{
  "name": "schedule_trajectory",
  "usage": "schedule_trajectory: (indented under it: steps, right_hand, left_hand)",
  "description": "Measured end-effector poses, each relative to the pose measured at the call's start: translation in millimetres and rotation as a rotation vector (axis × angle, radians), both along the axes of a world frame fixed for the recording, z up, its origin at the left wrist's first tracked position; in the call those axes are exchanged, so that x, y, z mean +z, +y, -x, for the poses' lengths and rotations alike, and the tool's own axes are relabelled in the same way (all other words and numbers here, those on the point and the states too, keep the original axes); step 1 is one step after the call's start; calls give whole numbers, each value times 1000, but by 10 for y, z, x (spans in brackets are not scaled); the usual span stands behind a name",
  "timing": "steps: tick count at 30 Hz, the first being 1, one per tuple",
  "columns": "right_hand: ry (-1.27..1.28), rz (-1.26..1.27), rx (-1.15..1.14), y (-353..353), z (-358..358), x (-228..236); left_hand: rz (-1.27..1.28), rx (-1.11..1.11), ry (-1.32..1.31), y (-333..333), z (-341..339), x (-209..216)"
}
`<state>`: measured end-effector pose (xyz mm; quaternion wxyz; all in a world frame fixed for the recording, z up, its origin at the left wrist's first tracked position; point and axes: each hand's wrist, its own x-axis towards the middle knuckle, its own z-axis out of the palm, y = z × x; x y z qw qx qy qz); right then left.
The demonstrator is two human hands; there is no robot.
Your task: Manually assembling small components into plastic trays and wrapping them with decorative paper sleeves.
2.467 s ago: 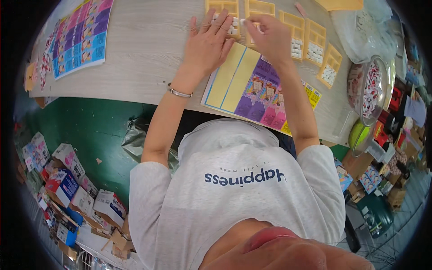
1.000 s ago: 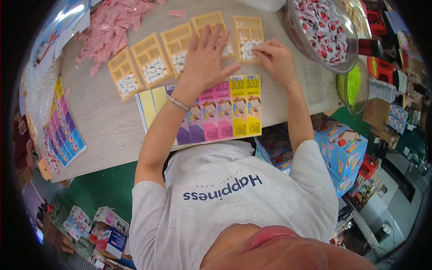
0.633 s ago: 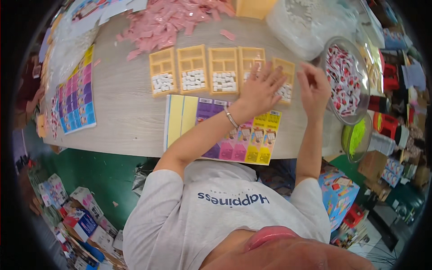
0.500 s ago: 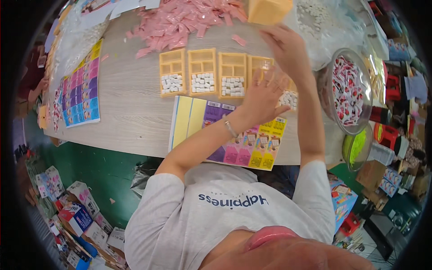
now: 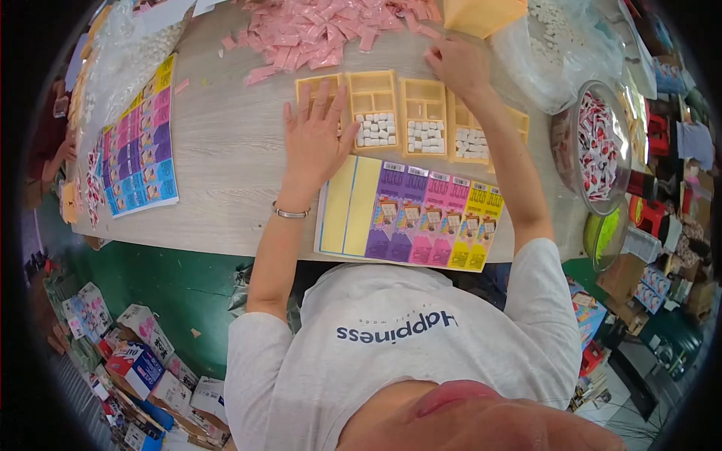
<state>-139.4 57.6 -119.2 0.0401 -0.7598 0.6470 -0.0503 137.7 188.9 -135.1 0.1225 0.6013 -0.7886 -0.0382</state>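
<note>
Across the pale worktop [image 5: 233,165], five yellow trays [image 5: 372,80] sit in a row just beyond a printed sheet [image 5: 432,214], with white pieces [image 5: 425,139] visible in the near compartments of several. Cartons [image 5: 143,364] crowd the green floor [image 5: 177,293] at lower left. The left hand [image 5: 314,146] lies over the leftmost tray, fingers spread apart. The right hand [image 5: 460,66] is past the row, near the pink packets [image 5: 331,34] and a yellow box [image 5: 481,15]; its fingers are curled, and whether they hold anything I cannot tell. Its forearm crosses the right end of the row. The sheet reaches the near edge, by the person's waist. Broad woodgrain runs between the left hand and the stacked sheets [image 5: 147,150]; a narrower strip separates the trays from a clear bowl [image 5: 565,150] on the right.
</note>
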Motion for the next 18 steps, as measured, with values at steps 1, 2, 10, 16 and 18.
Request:
schedule_trajectory:
  steps: [1, 2, 10, 16, 18]
  right_hand:
    - [-82, 54, 44, 11, -30, 29]
    - [-78, 51, 50, 30, -71, 59]
    - [-375, 302, 376, 203, -714, 137]
    - [73, 30, -103, -356, -291, 0]
    - [35, 102, -90, -348, -265, -122]
  left_hand:
    - [-2, 4, 5, 14, -3, -1]
    - [-1, 0, 2, 40, -6, 2]
    - [39, 45, 107, 153, 9, -100]
    - [24, 56, 73, 152, 15, -84]
    - [38, 42, 114, 150, -2, -130]
